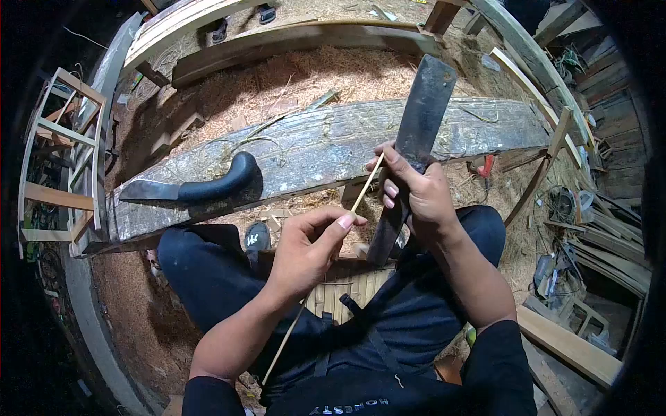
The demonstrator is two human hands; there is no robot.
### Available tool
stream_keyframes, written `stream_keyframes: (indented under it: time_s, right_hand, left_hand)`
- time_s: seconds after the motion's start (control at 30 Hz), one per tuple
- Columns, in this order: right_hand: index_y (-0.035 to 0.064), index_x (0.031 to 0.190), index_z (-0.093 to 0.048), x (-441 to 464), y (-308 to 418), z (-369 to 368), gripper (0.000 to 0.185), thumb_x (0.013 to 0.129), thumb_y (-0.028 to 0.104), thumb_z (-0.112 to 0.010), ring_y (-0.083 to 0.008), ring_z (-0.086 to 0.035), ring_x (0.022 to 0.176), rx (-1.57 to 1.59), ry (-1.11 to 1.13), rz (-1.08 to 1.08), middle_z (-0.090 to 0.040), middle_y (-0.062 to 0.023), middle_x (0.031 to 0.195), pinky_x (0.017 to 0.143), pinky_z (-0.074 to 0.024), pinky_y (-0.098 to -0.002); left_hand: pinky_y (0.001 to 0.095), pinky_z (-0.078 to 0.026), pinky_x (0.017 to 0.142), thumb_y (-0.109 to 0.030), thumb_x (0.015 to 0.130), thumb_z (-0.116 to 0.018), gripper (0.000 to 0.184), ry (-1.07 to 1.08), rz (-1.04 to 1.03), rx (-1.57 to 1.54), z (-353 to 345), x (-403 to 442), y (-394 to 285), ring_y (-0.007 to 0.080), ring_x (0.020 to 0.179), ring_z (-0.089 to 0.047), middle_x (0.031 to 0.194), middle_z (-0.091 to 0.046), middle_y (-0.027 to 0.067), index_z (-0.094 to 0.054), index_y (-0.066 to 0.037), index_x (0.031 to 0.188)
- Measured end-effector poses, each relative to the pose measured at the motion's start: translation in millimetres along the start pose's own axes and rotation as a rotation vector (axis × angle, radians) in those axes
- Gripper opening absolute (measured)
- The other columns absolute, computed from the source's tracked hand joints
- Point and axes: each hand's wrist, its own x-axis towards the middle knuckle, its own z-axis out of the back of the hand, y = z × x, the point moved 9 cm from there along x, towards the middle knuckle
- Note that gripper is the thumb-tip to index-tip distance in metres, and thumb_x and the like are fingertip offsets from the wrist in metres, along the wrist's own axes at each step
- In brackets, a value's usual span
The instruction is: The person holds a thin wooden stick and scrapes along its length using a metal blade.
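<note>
My left hand (316, 243) is closed in a pinch on a thin bamboo strip (283, 347). The strip slants from near my lap on the left up towards my right hand (420, 187). That hand is wrapped round the dark handle of a machete (426, 104), whose broad, square-ended blade points up and away from me. The strip's upper end meets the thumb and fingers of my right hand, beside the machete. A knife with a curved black handle (218, 182) lies on the worn wooden plank (312, 149), left of both hands.
Wood shavings (291, 76) cover the ground. A wooden frame (62, 159) stands at the left, and long boards (305, 38) lie beyond the plank. Stacked timber (610, 246) and a red-handled tool (485, 166) are on the right. Bamboo slats (340, 298) show between my legs.
</note>
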Motion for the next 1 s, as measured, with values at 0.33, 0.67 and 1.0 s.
stream_keyframes:
  time_s: [0.33,0.67,1.0]
  right_hand:
    - [-0.0029,0.112,-0.063,17,4,13,0.029,0.101,0.024,-0.064,-0.0064,-0.052,0.059,-0.015,-0.100,0.007,-0.070,-0.0105,0.094,0.050,-0.0436,-0.0235]
    - [-0.0051,0.123,-0.053,20,-1,27,0.051,0.108,0.042,-0.040,-0.0181,-0.060,0.059,-0.011,-0.011,-0.086,-0.059,-0.0122,0.087,0.050,-0.0501,-0.0355]
    - [0.0015,0.100,-0.072,-27,25,-11,0.014,0.087,0.005,-0.074,-0.0179,-0.068,0.090,-0.813,0.042,0.464,-0.069,-0.0095,0.096,0.080,-0.0530,-0.0287]
  left_hand:
    - [0.0215,-0.033,0.046,-0.023,0.103,-0.049,0.035,0.034,0.093,-0.134,-4,-4,11,0.0062,0.046,-0.040,0.055,-0.046,-0.0020,-0.066,0.005,0.116]
    - [0.0216,-0.031,0.045,-0.021,0.105,-0.050,0.036,-0.052,0.196,-0.361,2,-4,34,0.0059,0.048,-0.037,0.061,-0.042,-0.0038,-0.054,-0.002,0.135]
    - [0.0225,-0.030,0.044,-0.020,0.105,-0.052,0.036,-0.080,0.207,-0.367,0,-7,34,0.0068,0.045,-0.037,0.058,-0.040,-0.0040,-0.048,-0.010,0.139]
